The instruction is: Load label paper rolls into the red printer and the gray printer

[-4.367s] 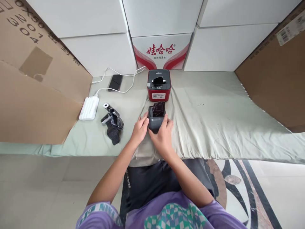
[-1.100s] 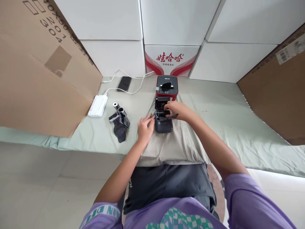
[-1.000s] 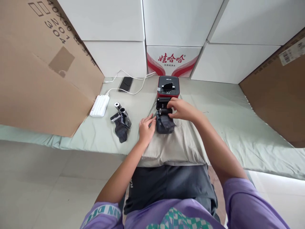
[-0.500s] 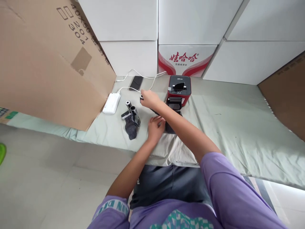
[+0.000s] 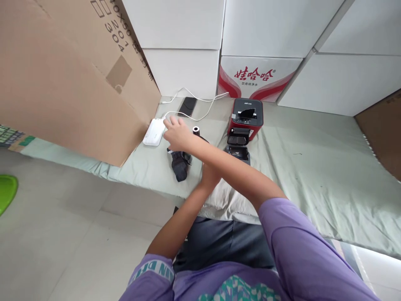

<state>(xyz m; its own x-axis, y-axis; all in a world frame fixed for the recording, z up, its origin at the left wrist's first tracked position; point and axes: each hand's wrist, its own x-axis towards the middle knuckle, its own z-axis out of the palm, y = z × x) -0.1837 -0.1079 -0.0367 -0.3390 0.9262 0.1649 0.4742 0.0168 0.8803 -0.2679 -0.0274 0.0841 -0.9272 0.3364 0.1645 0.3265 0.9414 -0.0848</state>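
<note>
My right hand (image 5: 177, 134) is over the black pile, its fingers apart and loosely bent near the white power bank (image 5: 154, 132). I see nothing held in it. Beneath it lies a crumpled black bundle (image 5: 180, 168), partly covered by the hand. Right of that hand, a black roll with a white core (image 5: 196, 130) shows its end; my forearm hides its lower part. My left hand (image 5: 210, 174) rests low by the bed edge, its fingers hidden behind the right forearm. Past the forearm stands a red and black printer (image 5: 246, 119), its front flap (image 5: 238, 151) folded down.
A dark phone (image 5: 188, 106) and a white cable (image 5: 206, 113) lie at the back. White cartons (image 5: 181, 71) line the wall, and a large brown carton (image 5: 84, 104) stands at the left. A green sheet (image 5: 313, 167) covers the surface.
My right hand has moved left, from beside the printer to over the black pile, leaving the roll's end showing behind it. The view has shifted slightly left.
</note>
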